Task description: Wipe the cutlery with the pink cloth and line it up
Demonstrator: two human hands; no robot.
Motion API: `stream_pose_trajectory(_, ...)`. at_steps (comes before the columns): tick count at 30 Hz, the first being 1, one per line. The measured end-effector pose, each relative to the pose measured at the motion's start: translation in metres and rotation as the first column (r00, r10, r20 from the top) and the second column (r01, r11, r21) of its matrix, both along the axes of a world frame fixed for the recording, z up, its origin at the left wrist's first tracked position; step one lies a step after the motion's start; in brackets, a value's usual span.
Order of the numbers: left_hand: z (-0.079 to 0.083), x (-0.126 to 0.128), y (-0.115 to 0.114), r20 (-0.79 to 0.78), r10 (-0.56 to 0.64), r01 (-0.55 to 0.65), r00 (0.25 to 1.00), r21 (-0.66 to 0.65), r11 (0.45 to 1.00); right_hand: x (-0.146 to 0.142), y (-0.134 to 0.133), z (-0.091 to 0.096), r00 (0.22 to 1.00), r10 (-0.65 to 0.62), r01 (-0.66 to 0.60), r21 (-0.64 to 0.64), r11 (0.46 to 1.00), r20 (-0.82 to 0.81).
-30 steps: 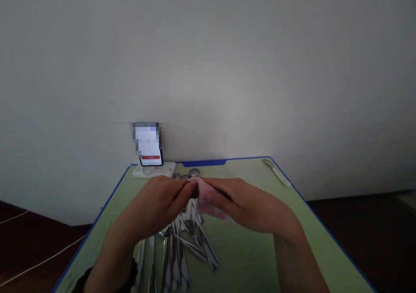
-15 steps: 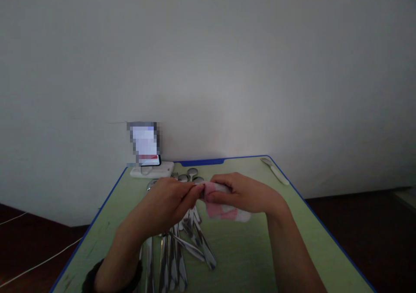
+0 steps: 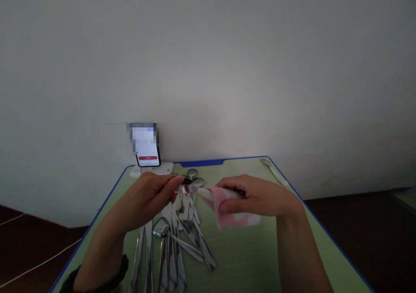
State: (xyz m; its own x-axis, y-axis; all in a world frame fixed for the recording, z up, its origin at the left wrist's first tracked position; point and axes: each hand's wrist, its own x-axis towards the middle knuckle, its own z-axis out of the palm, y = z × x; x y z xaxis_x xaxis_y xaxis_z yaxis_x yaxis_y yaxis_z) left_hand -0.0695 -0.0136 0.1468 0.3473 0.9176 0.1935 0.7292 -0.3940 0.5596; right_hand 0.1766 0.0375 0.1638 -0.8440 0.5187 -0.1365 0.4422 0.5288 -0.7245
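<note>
My left hand pinches the metal end of a white-handled piece of cutlery between thumb and fingers. Its tip is covered by the hand, so I cannot tell whether it is a spoon, fork or knife. Wrapped around the white handle is a pink-and-white cloth, which my right hand grips from the right with the thumb in front. Both hands are above the table, over several metal pieces of cutlery. A spoon lies with its bowl just beyond the hands.
A lit phone leans upright on a white box-like base at the back left. One white-handled piece of cutlery lies near the back right corner. The green table has a blue edge and stands against a pale wall.
My hands have moved apart, the right one sliding rightward with the cloth. More of the metal part and white handle now shows between them. A square-headed utensil on the table has come into view.
</note>
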Motion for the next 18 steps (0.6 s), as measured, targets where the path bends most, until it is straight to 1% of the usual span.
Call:
stream_pose_trajectory(3,-0.002,0.004,0.003,-0.039,0.029,-0.027,0.999,0.037,0.999,-0.012,0.001,-0.005,0.998,0.007,-0.008,0.016,1.000,0.064)
stream_pose_trajectory(5,-0.004,0.006,0.005,-0.069,0.049,-0.045,0.996,0.063,0.997,-0.019,0.002,-0.010,0.997,0.002,-0.004,0.028,1.000,0.072)
stream_pose_trajectory(12,-0.007,0.002,0.008,-0.120,0.113,-0.105,0.986,0.071,0.992,-0.031,0.007,-0.025,1.000,-0.012,0.011,0.019,1.000,0.021)
stream_pose_trajectory(16,-0.009,0.006,0.011,-0.169,0.133,-0.117,0.977,0.100,0.988,-0.036,0.009,-0.030,0.999,-0.037,0.037,0.008,0.999,-0.029)
stream_pose_trajectory(18,-0.012,0.009,0.014,-0.201,0.123,-0.107,0.972,0.090,0.990,-0.040,0.011,-0.032,0.998,-0.047,0.046,-0.020,0.999,-0.052)
